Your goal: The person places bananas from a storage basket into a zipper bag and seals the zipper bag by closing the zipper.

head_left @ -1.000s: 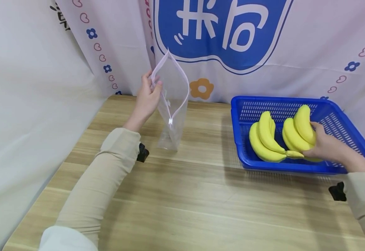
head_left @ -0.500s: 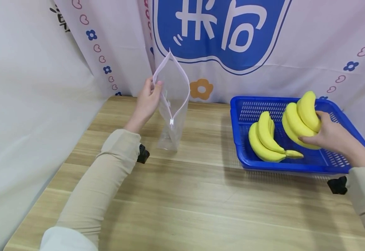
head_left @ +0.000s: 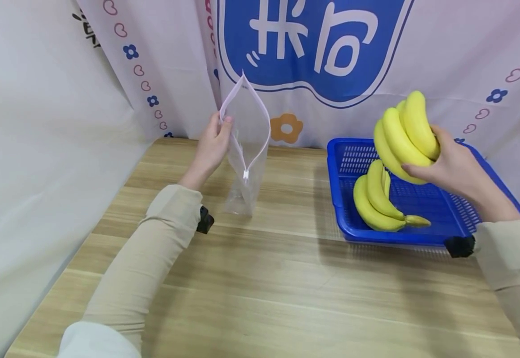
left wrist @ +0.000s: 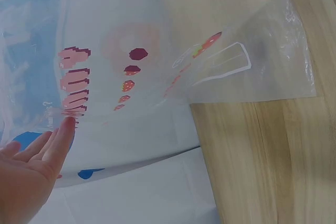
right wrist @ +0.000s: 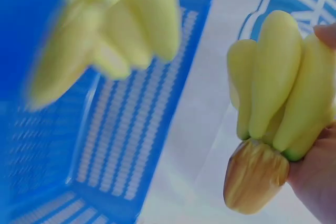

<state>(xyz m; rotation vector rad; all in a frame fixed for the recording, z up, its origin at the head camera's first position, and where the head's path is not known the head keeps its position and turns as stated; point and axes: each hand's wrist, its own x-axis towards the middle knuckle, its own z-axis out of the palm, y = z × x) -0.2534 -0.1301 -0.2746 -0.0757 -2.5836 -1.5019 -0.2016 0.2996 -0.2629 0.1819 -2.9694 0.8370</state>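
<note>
Right hand: yours [head_left: 459,161] grips the bunch from its right side, thumb along the near face; the hold looks firm, so a harder squeeze seems needless.
Bunch: raised [head_left: 403,136] above the basket [head_left: 338,214], clear of the second bunch; judge its width against the bag's mouth and turn your wrist so it presents its narrow side.
Stem: the brown end [right wrist: 254,179] juts free of your palm in the right wrist view; watch that it does not snag on thin plastic.
Left hand: yours [head_left: 214,141] pinches the left edge of the bag near its top; hold that pinch light but sure, and lean the edge outward to widen the gap.
Bag: clear, upright, left of the basket [head_left: 257,149], its mouth spread into a diamond; only one edge is held, so the far edge could fold in if bumped.
Slider: white, at the low point of the mouth [head_left: 245,174]; give it room, as a hard fruit could catch there.
Base: near the table [head_left: 264,278]; you cannot tell here whether it bears weight, so be ready to support it.
Second bunch: lies in the basket [head_left: 376,204], untouched.
</note>
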